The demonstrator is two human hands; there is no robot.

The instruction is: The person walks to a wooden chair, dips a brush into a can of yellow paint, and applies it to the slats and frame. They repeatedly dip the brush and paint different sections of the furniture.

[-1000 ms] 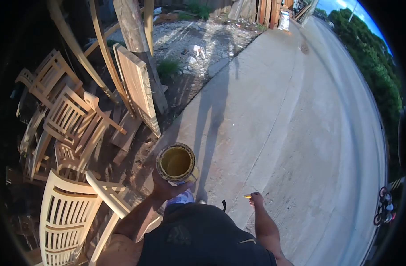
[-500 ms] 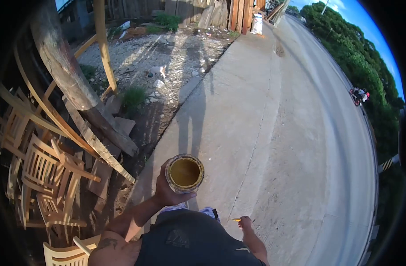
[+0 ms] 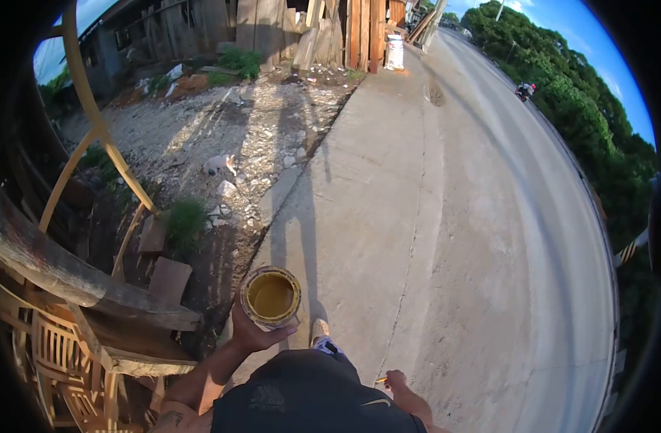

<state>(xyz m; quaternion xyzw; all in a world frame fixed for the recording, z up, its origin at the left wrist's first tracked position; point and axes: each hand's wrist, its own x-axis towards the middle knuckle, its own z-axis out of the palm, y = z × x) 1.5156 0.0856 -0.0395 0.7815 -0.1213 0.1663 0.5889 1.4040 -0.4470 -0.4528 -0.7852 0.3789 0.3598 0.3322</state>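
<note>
My left hand is wrapped round the side of an open paint can, held upright in front of my body. Its rim is crusted with dried drips, and a yellow-brown liquid lies inside. Low at my right side, my right hand is closed on a thin yellow-orange stick, of which only a short end pokes out from the fingers. One foot shows on the concrete ahead of my body.
Unfinished wooden chairs are piled at lower left, beside a thick log post. A small animal is on the gravel. A white sack stands by upright planks. A motorcycle rider is on the road.
I have moved forward along the concrete, and one foot has come into view. The log post and chairs have shifted in view. The motorcycle is farther up the road. Both hands keep their hold.
</note>
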